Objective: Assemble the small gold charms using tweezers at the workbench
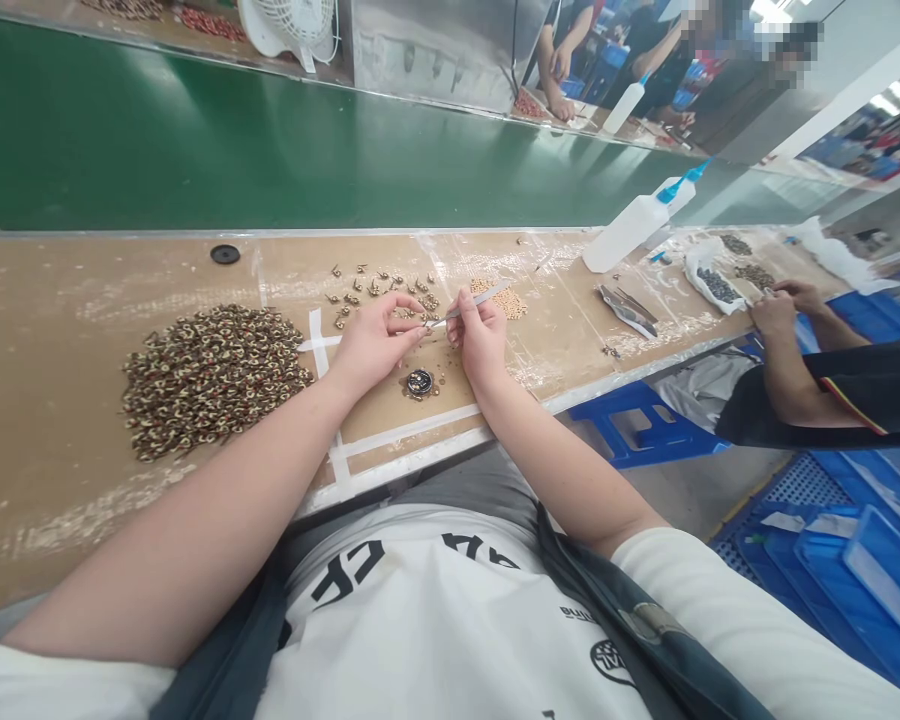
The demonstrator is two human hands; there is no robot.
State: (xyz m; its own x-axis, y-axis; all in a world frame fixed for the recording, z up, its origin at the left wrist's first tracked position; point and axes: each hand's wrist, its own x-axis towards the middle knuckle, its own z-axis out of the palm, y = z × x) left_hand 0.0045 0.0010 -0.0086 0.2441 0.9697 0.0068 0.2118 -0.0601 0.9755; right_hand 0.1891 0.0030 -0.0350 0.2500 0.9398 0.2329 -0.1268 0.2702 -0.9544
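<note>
1. Your left hand point(379, 340) curls its fingers toward the tweezer tips; whether they pinch anything is too small to tell.
2. Your right hand point(480, 340) is clamped on slim steel tweezers point(469, 309), whose tips point left; your hands are just apart.
3. Small bronze metal pieces point(367, 290) lie scattered just beyond your left hand on the tan paper-covered counter point(82, 300).
4. A large heap of brown-and-red rings point(210, 380) sits left of your left forearm.
5. A round black-and-silver disc point(420, 381) lies just below your hands, between your wrists.
6. The white front edge point(412, 455) runs beneath your forearms.
7. A co-worker's hands point(776, 310) work well off to your right.
</note>
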